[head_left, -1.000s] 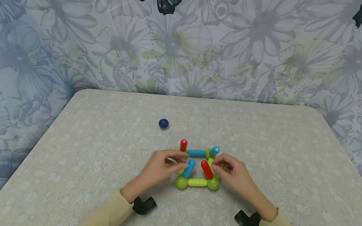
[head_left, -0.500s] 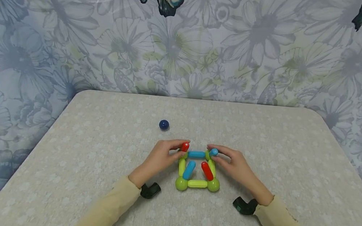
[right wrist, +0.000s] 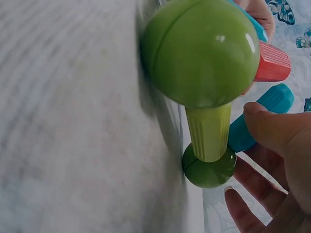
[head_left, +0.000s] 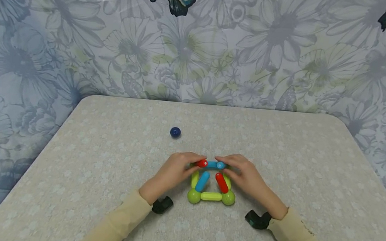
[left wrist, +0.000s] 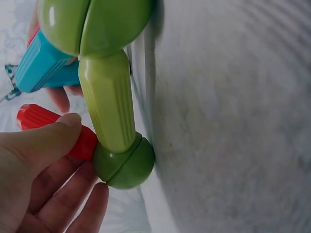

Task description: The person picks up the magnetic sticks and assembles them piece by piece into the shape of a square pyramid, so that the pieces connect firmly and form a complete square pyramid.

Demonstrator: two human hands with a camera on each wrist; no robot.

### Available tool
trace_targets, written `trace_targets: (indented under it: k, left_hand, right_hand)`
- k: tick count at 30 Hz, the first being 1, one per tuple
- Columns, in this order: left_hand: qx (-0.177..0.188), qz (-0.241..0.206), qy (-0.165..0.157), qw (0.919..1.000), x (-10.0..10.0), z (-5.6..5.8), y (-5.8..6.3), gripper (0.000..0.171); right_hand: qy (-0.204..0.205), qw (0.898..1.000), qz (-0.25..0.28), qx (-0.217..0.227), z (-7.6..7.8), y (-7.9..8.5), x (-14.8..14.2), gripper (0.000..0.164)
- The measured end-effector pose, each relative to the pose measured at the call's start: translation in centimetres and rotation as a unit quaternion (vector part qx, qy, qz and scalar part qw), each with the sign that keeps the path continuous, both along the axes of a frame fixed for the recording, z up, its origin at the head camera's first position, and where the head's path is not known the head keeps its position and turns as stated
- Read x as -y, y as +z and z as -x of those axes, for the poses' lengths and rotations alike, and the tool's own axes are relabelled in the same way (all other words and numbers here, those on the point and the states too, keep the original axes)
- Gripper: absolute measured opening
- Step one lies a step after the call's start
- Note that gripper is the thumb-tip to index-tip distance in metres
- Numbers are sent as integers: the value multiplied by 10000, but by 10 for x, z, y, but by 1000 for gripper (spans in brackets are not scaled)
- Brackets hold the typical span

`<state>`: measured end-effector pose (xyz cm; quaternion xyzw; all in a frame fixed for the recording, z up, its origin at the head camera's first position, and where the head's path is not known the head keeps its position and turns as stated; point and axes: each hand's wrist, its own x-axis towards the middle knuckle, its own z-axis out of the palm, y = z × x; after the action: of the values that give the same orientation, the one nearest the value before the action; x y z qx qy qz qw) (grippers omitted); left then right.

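A square frame of magnetic building sticks and balls lies before me. Its near side has a lime stick [head_left: 211, 196] between two green balls [head_left: 194, 196]. From the near corners, a blue stick [head_left: 202, 181] and a red stick [head_left: 222, 183] slant inward. My left hand [head_left: 177, 169] pinches the far-left red stick [left wrist: 31, 116], which tilts inward from a green ball [left wrist: 125, 167]. Opposite, my right hand [head_left: 248, 175] holds the far-right blue stick [right wrist: 279, 99] between thumb and fingers, at another green ball [right wrist: 209, 170]. In the head view the hands hide both far balls.
Behind the frame, slightly left, a dark blue ball [head_left: 175, 132] sits alone on the cloth-covered table [head_left: 107, 135]. A floral curtain or wall covering [head_left: 199, 59] rises beyond the far table edge. Black wrist devices [head_left: 162, 205] hang under both forearms.
Both hands have moved from the frame's sides to its far corners and taken hold of the red and blue sticks there. Those two sticks now lean inward toward each other.
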<state>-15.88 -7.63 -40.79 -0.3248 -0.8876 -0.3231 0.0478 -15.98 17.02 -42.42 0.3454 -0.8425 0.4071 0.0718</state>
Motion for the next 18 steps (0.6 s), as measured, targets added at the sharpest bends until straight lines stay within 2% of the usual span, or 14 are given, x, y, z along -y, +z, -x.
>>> trace_targets:
  k: [4,7,14,18]
  left_hand:
    - [-354,115,16,9993,-3,-2,1,33]
    - [-471,174,46,9987,-5,-2,1,32]
    - [-532,235,49,9983,-7,-3,2,31]
    - [-439,232,69,9987,-8,-3,2,31]
  right_hand:
    - [-63,9999,-105,-10,0,0,1,41]
    - [-92,9998,-176,25,-1,1,2,40]
    - [-102,9997,-221,-16,-1,1,3,39]
    - [-141,9997,-215,-61,-1,-1,2,40]
